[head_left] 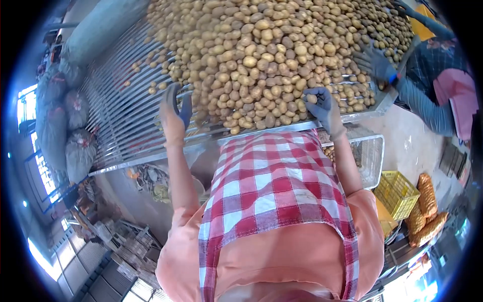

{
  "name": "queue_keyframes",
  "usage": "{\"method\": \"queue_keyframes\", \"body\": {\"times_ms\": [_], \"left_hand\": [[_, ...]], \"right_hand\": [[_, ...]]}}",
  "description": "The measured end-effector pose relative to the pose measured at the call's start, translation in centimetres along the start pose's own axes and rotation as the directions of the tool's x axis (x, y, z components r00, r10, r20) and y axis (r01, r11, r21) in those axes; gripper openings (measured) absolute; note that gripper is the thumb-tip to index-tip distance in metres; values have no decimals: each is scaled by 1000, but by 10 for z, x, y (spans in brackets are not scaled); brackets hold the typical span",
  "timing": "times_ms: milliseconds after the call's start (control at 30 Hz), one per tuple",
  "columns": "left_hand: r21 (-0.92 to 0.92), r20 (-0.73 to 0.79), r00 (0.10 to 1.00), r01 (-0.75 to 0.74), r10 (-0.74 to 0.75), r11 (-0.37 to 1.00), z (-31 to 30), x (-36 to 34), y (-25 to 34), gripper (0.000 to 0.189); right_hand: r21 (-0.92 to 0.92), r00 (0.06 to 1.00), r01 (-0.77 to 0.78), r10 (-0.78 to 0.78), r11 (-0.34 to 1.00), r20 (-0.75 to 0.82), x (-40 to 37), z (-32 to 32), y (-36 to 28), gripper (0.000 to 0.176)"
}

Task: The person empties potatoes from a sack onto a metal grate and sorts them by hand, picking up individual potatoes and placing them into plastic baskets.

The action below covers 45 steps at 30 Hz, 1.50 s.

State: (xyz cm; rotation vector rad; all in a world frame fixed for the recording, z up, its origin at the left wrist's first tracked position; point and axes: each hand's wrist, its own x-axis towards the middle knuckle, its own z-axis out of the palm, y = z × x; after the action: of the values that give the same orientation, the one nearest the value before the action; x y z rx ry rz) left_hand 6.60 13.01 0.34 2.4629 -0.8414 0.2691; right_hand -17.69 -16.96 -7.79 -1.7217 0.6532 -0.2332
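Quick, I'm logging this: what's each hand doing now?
Left hand: open, thumb apart from the fingers, nothing seen in it.
Right hand: closed, it seems, on a potato.

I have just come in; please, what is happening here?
A person in a checked apron stands at a slatted table with a potato heap. Their left hand is open beside the heap; the right hand, at its near edge, seems to hold one potato. A co-worker's gloved hand is at the heap too.
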Motion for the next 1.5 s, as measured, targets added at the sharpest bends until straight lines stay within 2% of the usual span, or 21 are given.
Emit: {"method": "queue_keyframes", "body": {"times_ms": [67,100,133,200,267,433,500,667,767,800,867,900,967,1000,1067,1133,1167,1200,1367,1433,1500], "left_hand": [[-107,156,955,270,-252,957,-1,-47,-11,36],[-72,236,924,326,-302,943,4,-72,-18,35],[-38,317,883,376,-346,926,7,-87,-17,34],[-32,407,836,415,-367,909,18,-107,-9,34],[-30,495,787,439,-368,898,33,-113,0,34],[-258,540,739,601,-403,757,43,-98,14,34],[-319,554,762,566,-335,760,41,-85,18,31],[-414,545,799,520,-254,747,40,-61,31,31],[-435,557,818,435,-144,789,43,-43,55,29],[-444,556,824,409,-113,797,47,-36,64,29],[-397,514,858,215,22,892,53,-21,86,29],[-355,401,880,-107,255,929,56,-11,94,30],[-370,393,848,-208,356,905,65,6,115,31],[-378,394,812,-284,430,881,72,14,127,32],[-303,368,738,-479,565,824,94,25,143,39],[-213,469,605,-630,644,747,104,40,172,47],[-179,566,533,-666,629,725,121,40,175,54],[-171,563,542,-662,624,729,137,38,177,54],[-150,639,416,-758,647,635,192,49,200,45],[-270,669,313,-742,674,613,212,53,207,41],[-227,694,277,-792,664,567,235,59,214,48]], "right_hand": [[595,952,-297,182,746,247,-2,0,-36,27],[671,916,-385,174,634,361,0,2,-32,26],[663,918,-380,173,645,358,1,7,-33,26],[802,896,-441,153,402,416,-4,21,-37,25],[861,879,-449,-58,238,474,0,30,-18,32],[886,852,-413,-255,211,458,6,35,-21,37],[874,835,-485,-273,43,477,6,33,-17,36],[874,869,-465,-115,142,481,6,20,-14,28],[854,884,-457,234,249,405,0,13,-12,20],[803,932,-362,178,472,316,-7,11,-11,17],[642,981,-117,-13,758,195,-16,4,6,14],[645,985,-95,-24,758,172,-18,-3,8,14],[468,994,-53,4,882,106,-19,-16,14,12],[468,996,-37,-5,883,88,-19,-22,11,12],[719,918,-247,395,650,-41,-17,-35,6,12],[626,861,-328,497,708,-110,-12,-48,21,19],[239,850,-243,325,940,-415,-9,-50,30,21],[-218,803,-194,27,956,-596,-4,-55,41,23],[-692,880,-220,-165,688,-445,35,-73,66,52],[-844,961,-263,52,467,-271,52,-72,54,71],[-855,966,-245,44,457,-254,80,-80,64,75]]}}
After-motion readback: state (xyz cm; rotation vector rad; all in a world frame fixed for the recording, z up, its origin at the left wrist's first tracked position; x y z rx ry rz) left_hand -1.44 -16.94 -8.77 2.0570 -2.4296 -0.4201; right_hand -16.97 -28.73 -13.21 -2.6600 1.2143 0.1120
